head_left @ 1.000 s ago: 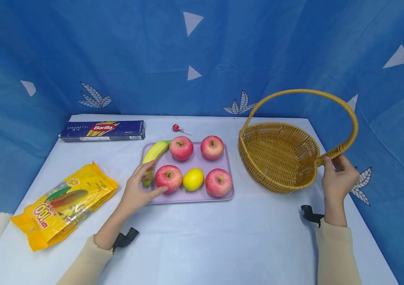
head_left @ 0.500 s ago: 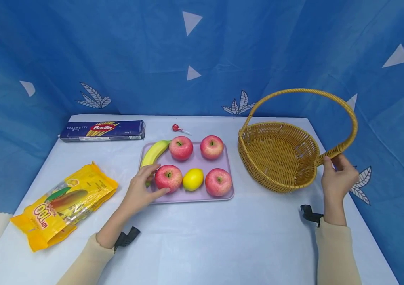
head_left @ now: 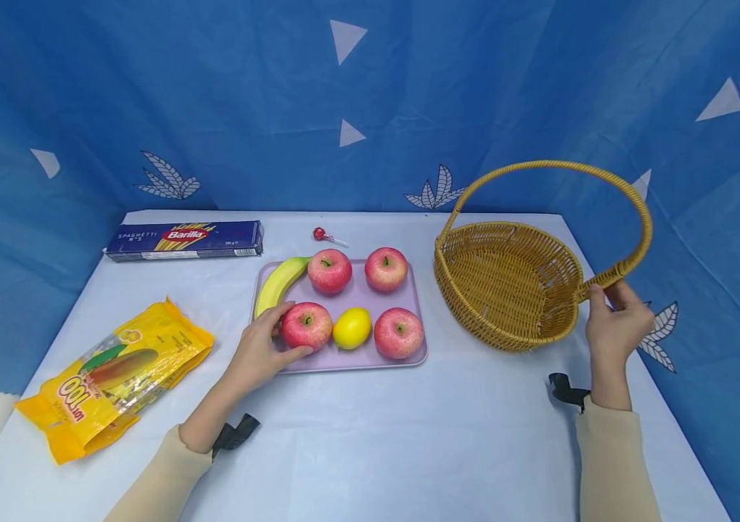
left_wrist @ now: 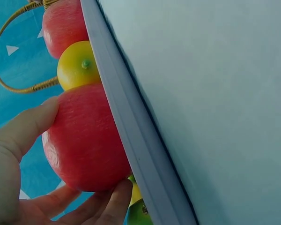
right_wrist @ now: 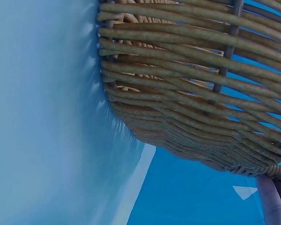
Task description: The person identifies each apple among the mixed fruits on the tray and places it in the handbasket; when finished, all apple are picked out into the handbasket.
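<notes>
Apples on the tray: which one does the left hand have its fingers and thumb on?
The near-left apple, just left of the lemon: the left hand holds its side, while no hand touches the other three apples.

spaghetti box (head_left: 184,241), rear left | lollipop (head_left: 320,234), rear | yellow bag (head_left: 118,377), left

Head: from above, forward-down, wide over table (head_left: 435,442) | Left wrist: close, along tray (left_wrist: 131,126) edge | Right wrist: close, low, facing basket (right_wrist: 187,140) side | Shared: tray, head/left wrist; basket, head/right wrist
</notes>
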`<state>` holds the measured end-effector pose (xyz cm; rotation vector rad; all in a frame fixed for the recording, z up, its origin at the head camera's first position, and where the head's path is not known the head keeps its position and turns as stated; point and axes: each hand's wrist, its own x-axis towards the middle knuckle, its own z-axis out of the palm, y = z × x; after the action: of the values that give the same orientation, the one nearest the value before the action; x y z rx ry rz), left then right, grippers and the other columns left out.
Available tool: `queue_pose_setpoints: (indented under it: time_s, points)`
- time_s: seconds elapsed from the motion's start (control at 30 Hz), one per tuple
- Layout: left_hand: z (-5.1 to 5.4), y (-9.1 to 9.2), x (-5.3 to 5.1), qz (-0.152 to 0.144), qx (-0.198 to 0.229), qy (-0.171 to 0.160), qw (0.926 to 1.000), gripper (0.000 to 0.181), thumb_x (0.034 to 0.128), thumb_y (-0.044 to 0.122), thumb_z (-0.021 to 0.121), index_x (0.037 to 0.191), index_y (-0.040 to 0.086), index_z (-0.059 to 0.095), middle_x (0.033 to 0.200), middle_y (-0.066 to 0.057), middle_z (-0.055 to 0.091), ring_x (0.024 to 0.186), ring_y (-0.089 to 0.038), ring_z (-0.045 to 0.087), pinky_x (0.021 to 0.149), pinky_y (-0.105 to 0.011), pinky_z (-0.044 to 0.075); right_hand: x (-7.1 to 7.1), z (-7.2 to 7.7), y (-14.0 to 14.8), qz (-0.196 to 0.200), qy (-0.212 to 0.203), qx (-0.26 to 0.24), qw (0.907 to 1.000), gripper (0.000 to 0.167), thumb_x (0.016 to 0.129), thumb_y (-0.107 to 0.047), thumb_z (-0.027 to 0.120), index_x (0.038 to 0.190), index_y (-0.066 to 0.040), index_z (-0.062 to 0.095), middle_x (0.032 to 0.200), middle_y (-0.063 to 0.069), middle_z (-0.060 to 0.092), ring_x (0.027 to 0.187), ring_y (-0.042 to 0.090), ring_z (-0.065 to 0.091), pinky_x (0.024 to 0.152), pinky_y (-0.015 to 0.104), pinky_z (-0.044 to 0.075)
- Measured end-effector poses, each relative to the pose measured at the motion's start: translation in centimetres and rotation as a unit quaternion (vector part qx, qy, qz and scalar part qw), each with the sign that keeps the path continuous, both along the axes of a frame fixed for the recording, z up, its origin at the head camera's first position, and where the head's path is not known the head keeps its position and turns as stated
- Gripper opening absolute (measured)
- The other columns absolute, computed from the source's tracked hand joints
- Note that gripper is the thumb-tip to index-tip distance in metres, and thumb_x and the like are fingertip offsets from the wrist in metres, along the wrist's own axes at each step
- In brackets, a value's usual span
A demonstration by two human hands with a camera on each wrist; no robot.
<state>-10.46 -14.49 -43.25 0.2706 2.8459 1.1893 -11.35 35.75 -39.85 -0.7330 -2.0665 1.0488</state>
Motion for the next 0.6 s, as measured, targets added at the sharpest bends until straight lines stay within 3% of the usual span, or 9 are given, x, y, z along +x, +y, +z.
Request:
queue_pose_setpoints:
  time_s: [0.6]
  points:
    - [-0.20, 0.02, -0.12, 0.003, 0.027, 0.016, 0.9995, 0.078, 0.0739, 0.020, 0.086, 0.139, 0.003, 0.047, 0.130, -0.017, 0.058, 0.104, -0.030, 0.057, 0.092, -0.046, 0.054, 0.08, -0.01, -0.10, -0.003, -0.003, 0.003, 1.0000, 0.029, 0.096, -0.029, 0.061, 0.123, -0.027, 0.069, 0.122, 0.001, 0.070, 0.109, 0.001, 0.063, 0.095, 0.022, 0.052]
